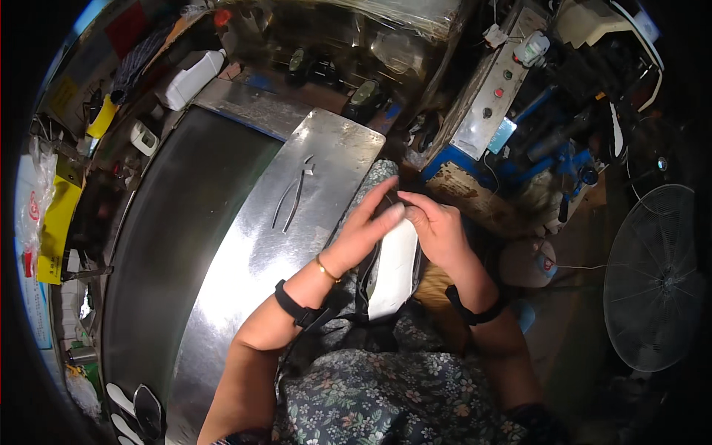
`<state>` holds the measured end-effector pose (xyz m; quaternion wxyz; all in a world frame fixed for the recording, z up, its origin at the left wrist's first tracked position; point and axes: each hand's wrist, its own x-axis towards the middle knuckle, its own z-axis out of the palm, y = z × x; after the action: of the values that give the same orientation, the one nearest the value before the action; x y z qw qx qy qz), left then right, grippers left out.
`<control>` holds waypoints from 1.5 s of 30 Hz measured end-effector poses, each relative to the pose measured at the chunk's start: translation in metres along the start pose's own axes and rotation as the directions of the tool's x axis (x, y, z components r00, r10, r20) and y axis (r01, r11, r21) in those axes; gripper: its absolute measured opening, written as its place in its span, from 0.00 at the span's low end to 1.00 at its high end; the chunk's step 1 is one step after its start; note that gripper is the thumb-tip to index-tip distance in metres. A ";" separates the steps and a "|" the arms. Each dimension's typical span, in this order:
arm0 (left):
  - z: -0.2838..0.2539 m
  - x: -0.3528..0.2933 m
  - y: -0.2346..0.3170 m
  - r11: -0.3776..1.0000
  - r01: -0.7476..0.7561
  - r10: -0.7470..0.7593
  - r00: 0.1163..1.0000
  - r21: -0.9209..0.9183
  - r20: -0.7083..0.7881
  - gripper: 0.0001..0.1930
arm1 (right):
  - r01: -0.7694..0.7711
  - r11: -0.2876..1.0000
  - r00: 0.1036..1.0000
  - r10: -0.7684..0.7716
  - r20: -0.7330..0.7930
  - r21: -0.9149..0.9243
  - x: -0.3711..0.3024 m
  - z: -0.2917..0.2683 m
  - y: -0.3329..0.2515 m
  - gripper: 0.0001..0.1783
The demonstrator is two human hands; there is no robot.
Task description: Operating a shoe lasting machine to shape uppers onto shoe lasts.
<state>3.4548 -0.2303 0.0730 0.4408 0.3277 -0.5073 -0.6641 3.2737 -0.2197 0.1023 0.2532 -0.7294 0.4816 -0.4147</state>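
A shoe piece with a white sole-shaped face (394,271) and a dark upper around its edges lies upside down over my lap. Its far end is between my two hands. My left hand (368,226) bends over that end from the left, thumb across the white surface. From the right, my right hand (439,228) closes on the same end, its thumb close to the left one. My fingers hide what they pinch there. Left of my hands, a pair of slim metal pliers (289,202) rests on the shiny metal work surface (256,256).
A dark conveyor belt (174,230) curves along the left, with white and black shoe pieces (141,409) at its near end. A control box with buttons (489,96) and blue machinery stand at the far right. A caged fan (656,278) is on the right.
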 end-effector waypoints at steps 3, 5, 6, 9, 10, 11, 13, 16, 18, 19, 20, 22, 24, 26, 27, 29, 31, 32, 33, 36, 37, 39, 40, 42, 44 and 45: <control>-0.001 0.001 0.003 0.790 -0.223 0.223 0.972 0.571 0.071 0.41 | -0.089 0.996 0.986 0.085 0.141 0.023 0.008 -0.003 0.012 0.14; -0.007 0.005 -0.005 0.789 -0.190 0.204 0.978 0.584 0.042 0.39 | -0.191 0.970 0.977 0.173 0.121 0.153 0.001 0.009 0.018 0.16; -0.010 0.007 -0.008 0.787 -0.160 0.188 0.982 0.595 0.017 0.37 | -0.281 0.918 0.959 0.261 0.108 0.279 -0.006 0.017 0.022 0.17; -0.026 0.015 -0.019 0.841 -0.127 0.178 0.983 0.525 -0.047 0.31 | -0.339 0.714 0.914 0.404 0.035 0.612 -0.078 0.063 0.024 0.19; -0.023 0.012 -0.021 0.831 -0.157 0.224 0.973 0.533 -0.062 0.30 | -0.334 0.783 0.901 0.429 -0.066 0.525 -0.097 0.069 0.017 0.17; -0.020 0.010 -0.021 0.780 -0.132 0.216 0.974 0.612 -0.066 0.29 | -0.442 0.747 0.868 0.496 0.027 0.496 -0.100 0.060 0.027 0.15; -0.023 0.018 -0.018 0.958 0.026 -0.003 0.997 0.287 -0.081 0.27 | -0.500 0.640 0.832 0.543 0.117 0.584 -0.088 0.043 0.044 0.12; -0.032 0.003 -0.005 0.970 0.234 -0.233 0.972 -0.073 0.011 0.25 | -0.592 0.553 0.794 0.525 0.306 0.587 -0.077 0.013 0.046 0.19; -0.027 -0.014 -0.021 0.979 0.203 -0.199 0.975 0.033 -0.095 0.27 | -0.625 0.281 0.730 0.542 0.417 0.728 -0.084 0.025 0.053 0.29; -0.016 -0.014 -0.021 0.973 0.226 -0.221 0.971 0.046 -0.093 0.27 | -0.714 0.297 0.623 0.682 0.382 0.635 -0.095 0.051 0.057 0.33; -0.018 -0.015 -0.023 0.972 0.229 -0.224 0.970 0.050 -0.093 0.27 | -0.803 0.282 0.504 0.791 0.346 0.524 -0.088 0.065 0.047 0.37; -0.022 -0.018 -0.028 0.967 0.240 -0.247 0.965 -0.090 -0.085 0.26 | -0.837 0.439 0.539 0.768 0.347 0.328 -0.081 0.052 0.035 0.34; -0.023 -0.018 -0.030 0.971 0.231 -0.235 0.968 -0.059 -0.086 0.26 | -0.421 0.897 0.869 0.441 0.224 -0.132 -0.077 0.046 0.034 0.30; -0.023 -0.015 -0.031 0.972 0.231 -0.235 0.967 -0.048 -0.102 0.26 | -0.163 0.909 0.951 0.248 0.186 -0.383 -0.068 0.049 0.024 0.21; -0.024 -0.014 -0.032 0.971 0.234 -0.237 0.967 -0.044 -0.096 0.26 | -0.151 0.852 0.943 0.277 0.187 -0.500 -0.064 0.051 0.015 0.18; -0.025 -0.010 -0.032 0.964 0.266 -0.262 0.960 0.029 -0.099 0.27 | -0.012 0.753 0.999 0.042 0.029 -0.658 -0.065 0.060 0.019 0.12; -0.024 -0.010 -0.028 0.962 0.263 -0.258 0.964 0.073 -0.071 0.27 | -0.097 0.813 0.976 0.190 0.103 -0.574 -0.069 0.050 0.020 0.15; -0.026 -0.009 -0.027 0.960 0.257 -0.252 0.966 0.112 -0.057 0.27 | -0.184 0.855 0.927 0.315 0.203 -0.485 -0.068 0.043 0.022 0.19; -0.029 -0.011 -0.033 0.964 0.218 -0.213 0.976 0.154 -0.044 0.27 | -0.235 0.958 0.944 0.265 0.195 -0.164 -0.089 0.048 0.034 0.24; -0.024 -0.012 -0.031 0.935 0.272 -0.273 0.962 0.228 -0.027 0.28 | -0.383 0.826 0.905 0.244 0.349 0.414 -0.123 0.047 0.044 0.35; -0.027 -0.009 -0.026 0.956 0.289 -0.286 0.957 -0.045 0.055 0.27 | -0.429 0.760 0.897 0.297 0.328 0.487 -0.117 0.048 0.042 0.35; -0.035 -0.011 -0.032 0.724 0.206 -0.220 0.973 -0.658 0.063 0.26 | -0.548 0.619 0.836 0.423 0.349 0.563 -0.106 0.047 0.033 0.36; -0.024 -0.011 -0.045 0.780 0.097 -0.215 0.969 -0.618 -0.120 0.26 | -0.532 0.624 0.846 0.413 0.337 0.572 -0.097 0.052 0.036 0.36; -0.024 -0.021 -0.082 0.879 0.441 -0.247 0.747 0.182 -0.617 0.29 | -0.572 0.575 0.808 0.515 0.285 0.585 -0.087 0.076 0.032 0.38; -0.012 -0.019 -0.040 0.401 0.422 0.038 0.879 0.813 -0.476 0.27 | -0.667 0.595 0.742 0.588 0.322 0.449 -0.072 0.070 0.004 0.39; -0.007 -0.015 -0.024 0.185 0.418 0.107 0.891 0.889 -0.441 0.25 | -0.681 0.680 0.731 0.613 0.300 0.270 -0.066 0.071 -0.010 0.38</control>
<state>3.4604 -0.2172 0.0476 0.1561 0.7120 -0.6678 -0.1506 3.3265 -0.1579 0.0485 0.5571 -0.4859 0.5981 -0.3095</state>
